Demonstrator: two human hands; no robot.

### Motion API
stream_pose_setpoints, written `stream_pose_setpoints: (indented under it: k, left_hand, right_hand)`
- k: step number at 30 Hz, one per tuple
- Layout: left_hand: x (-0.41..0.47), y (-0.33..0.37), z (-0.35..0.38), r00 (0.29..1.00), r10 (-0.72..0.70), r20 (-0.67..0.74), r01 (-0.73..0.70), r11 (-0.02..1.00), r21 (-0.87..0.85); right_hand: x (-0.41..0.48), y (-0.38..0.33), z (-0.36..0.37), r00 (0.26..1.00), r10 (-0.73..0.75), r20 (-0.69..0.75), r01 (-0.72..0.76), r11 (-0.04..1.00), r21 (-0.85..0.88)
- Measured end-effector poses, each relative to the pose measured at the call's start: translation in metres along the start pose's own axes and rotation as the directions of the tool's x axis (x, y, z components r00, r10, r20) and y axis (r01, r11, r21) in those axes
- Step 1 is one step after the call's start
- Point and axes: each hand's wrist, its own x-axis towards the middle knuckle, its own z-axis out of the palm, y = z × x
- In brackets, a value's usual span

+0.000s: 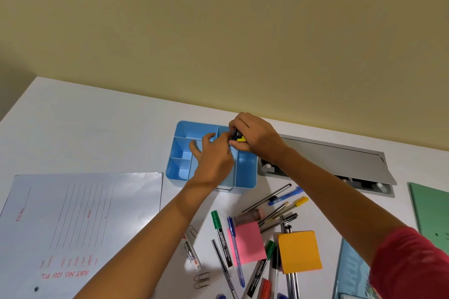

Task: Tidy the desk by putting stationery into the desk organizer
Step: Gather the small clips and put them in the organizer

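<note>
Upper centre of frame, over blue desk organizer: I have right hand curled round small black-and-yellow item, kind unclear. Left hand fingers loosely spread above middle compartments, gripping nothing.
Step judged: drop-off.
Next: release item into free compartment; left hand blocks middle ones.
Lower centre: green marker, pink sticky notes, paper clips not yet stowed.

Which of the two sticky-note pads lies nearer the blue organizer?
The pink pad, left of the orange pad; its far edge reaches closer to the blue organizer than the orange one does.
</note>
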Motion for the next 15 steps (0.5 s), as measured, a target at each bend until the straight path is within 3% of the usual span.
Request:
stream_pose_setpoints:
  k: [8, 15]
  left_hand:
    - [0.014, 0.005, -0.005, 0.982, 0.01, 0.187, -0.048, 0.979, 0.199]
    - [0.016, 0.007, -0.005, 0.977, -0.023, 0.213, -0.027, 0.974, 0.227]
  right_hand:
    - [-0.01, -0.002, 0.012, 0.993, 0.111, 0.041, -0.112, 0.993, 0.029]
    - [-0.015, -0.007, 0.009, 0.983, 0.152, 0.1, -0.163, 0.98, 0.115]
